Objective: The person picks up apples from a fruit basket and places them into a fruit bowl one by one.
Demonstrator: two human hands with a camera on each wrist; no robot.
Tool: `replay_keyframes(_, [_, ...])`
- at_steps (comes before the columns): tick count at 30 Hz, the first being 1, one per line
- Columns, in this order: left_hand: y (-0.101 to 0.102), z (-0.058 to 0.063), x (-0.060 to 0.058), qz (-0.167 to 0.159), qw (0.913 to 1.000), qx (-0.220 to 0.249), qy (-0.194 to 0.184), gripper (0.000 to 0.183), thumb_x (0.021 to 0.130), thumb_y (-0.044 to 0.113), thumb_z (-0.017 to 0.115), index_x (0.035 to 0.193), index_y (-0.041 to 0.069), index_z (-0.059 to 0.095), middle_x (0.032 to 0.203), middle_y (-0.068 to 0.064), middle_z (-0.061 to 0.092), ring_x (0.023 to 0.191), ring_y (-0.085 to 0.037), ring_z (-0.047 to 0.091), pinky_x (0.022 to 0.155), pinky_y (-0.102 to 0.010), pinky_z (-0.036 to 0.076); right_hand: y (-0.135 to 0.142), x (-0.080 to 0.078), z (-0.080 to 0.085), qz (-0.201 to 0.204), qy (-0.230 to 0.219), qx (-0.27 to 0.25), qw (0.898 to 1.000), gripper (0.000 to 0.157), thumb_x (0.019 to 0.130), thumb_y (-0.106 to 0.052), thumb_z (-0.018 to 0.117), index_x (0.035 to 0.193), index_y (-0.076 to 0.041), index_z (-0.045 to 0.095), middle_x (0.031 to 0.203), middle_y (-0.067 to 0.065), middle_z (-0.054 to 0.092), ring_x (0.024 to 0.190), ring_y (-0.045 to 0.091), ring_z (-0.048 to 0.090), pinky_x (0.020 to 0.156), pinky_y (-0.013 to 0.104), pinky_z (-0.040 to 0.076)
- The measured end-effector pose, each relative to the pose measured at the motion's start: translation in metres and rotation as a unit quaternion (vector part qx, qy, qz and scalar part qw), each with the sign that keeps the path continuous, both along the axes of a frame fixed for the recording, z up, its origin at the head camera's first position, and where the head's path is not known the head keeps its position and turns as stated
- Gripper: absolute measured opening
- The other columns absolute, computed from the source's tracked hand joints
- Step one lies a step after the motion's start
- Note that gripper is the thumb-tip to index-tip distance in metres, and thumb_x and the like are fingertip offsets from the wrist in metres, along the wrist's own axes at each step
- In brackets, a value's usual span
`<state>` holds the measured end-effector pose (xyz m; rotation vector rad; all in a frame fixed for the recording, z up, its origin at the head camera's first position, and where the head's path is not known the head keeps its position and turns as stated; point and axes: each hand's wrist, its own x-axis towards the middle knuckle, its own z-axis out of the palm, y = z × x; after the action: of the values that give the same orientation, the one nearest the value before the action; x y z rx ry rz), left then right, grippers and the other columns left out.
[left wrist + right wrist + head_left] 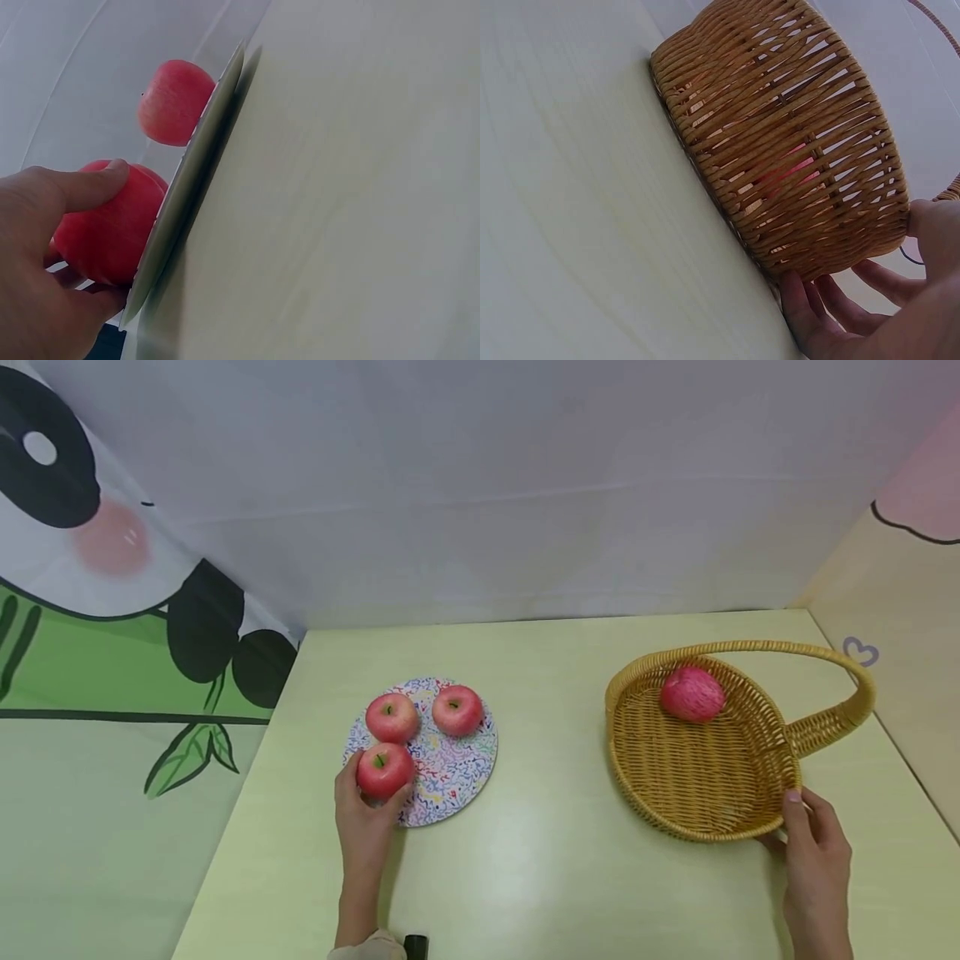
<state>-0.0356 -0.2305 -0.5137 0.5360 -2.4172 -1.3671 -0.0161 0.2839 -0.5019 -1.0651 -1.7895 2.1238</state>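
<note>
On the left of the head view, a round plate with a colourful squiggle pattern (453, 781) bears three red apples. My left hand (362, 831) grips the front apple (386, 768) between thumb and fingers, low at the plate; the left wrist view shows the thumb across this apple (112, 229). Behind it sit the second apple (392, 718) and the third apple (458, 710). To the right is a wicker basket (697, 777) with a streaked pinkish-red fruit (692, 694) inside. My right hand (817, 860) holds the basket's near right side, thumb at the rim, fingers low against the wall.
The pale table (540, 735) carries both plate and basket. Tall over the basket's right side arches its handle (832, 727). A printed cloth wall (480, 543) rises behind the table, and a small black object (416, 946) is at the near edge by the left sleeve.
</note>
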Motion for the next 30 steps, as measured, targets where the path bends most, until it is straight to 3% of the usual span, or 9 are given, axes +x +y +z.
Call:
replay_keyframes(9, [-0.002,0.001,-0.001,0.005,0.9995,0.024,-0.022,0.095,0.084,0.008,0.086,0.161,0.011,0.03,0.159,-0.015,0.039,0.15,-0.036,0.037,0.116,-0.06,0.046,0.001,-0.001,0.001,0.006,-0.009,0.011,1.0,0.049,0.104,-0.042,0.06,0.147,-0.021,0.055,0.124,-0.015,0.058,0.113,-0.001,0.054,0.07,0.008,0.052])
replay_keyframes(22, [-0.002,0.008,0.001,-0.016,0.9994,0.004,-0.032,0.1,0.083,0.0,0.084,0.163,0.01,0.025,0.16,-0.019,0.036,0.15,-0.038,0.034,0.119,-0.062,0.042,0.001,-0.001,0.0,0.008,-0.018,0.014,1.0,0.053,0.103,-0.044,0.06,0.151,-0.021,0.052,0.124,-0.016,0.057,0.113,-0.002,0.054,0.069,0.007,0.052])
replay_keyframes(30, [0.0,0.01,0.0,-0.028,0.999,-0.009,-0.035,0.099,0.082,-0.001,0.084,0.163,0.012,0.027,0.16,-0.018,0.035,0.151,-0.037,0.034,0.116,-0.062,0.044,0.001,-0.001,-0.001,0.002,-0.005,0.006,1.0,0.048,0.104,-0.042,0.06,0.146,-0.021,0.056,0.123,-0.014,0.058,0.11,-0.002,0.056,0.068,0.01,0.054])
